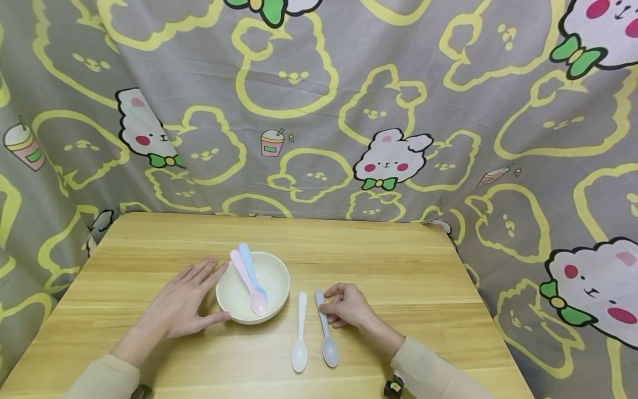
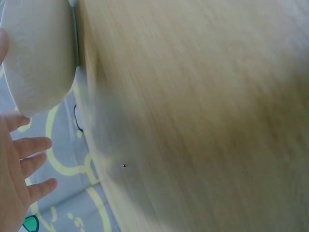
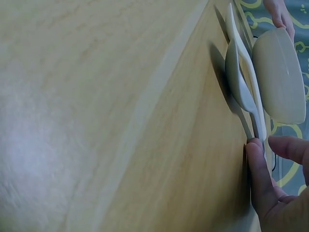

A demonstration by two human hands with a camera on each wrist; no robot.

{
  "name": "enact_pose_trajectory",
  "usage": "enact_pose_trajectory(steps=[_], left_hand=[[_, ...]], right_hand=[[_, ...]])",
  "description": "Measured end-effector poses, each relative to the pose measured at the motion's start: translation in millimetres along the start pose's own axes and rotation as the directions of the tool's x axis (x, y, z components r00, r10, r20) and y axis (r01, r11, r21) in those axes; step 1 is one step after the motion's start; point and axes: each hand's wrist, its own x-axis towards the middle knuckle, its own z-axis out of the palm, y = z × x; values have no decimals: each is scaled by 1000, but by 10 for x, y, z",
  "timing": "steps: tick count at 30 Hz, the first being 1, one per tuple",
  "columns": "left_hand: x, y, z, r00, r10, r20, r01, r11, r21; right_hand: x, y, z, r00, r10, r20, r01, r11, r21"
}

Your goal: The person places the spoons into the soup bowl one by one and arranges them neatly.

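A cream bowl [image 1: 279,299] stands on the table with a pink spoon [image 1: 258,305] and a blue spoon [image 1: 247,260] leaning in it, handles over the far rim. My left hand [image 1: 181,299] is spread at the bowl's left side, thumb and index fingertip right at the rim. To the bowl's right lies a white spoon [image 1: 300,354], bowl end toward me. Beside it is a grey spoon [image 1: 330,352], its handle between the thumb and index finger of my right hand [image 1: 351,307]. The right wrist view shows the thumb [image 3: 258,169] against that handle.
The wooden table [image 1: 399,266] has a rounded far edge. A grey curtain [image 1: 309,183] with yellow outlines and white cartoon animals hangs behind it and along both sides. Dark wrist-worn devices show near both sleeves.
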Motion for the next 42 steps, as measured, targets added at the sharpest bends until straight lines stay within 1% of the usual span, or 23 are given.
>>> enact_pose_trajectory(steps=[15, 25, 31, 42], left_hand=[[-8, 2, 0, 1000, 5, -10, -5, 1000, 3], [-9, -1, 2, 1000, 8, -12, -8, 1000, 1], [-6, -2, -1, 1000, 8, -10, -8, 1000, -2], [-6, 8, -14, 1000, 0, 2, 0, 1000, -7]], right_hand=[[-9, -38, 22, 1000, -15, -11, 14, 999, -46], [-4, -69, 34, 1000, -10, -25, 8, 996, -94], [-16, -95, 50, 1000, -21, -3, 20, 990, -139], [-15, -96, 60, 1000, -18, -4, 17, 990, -141]])
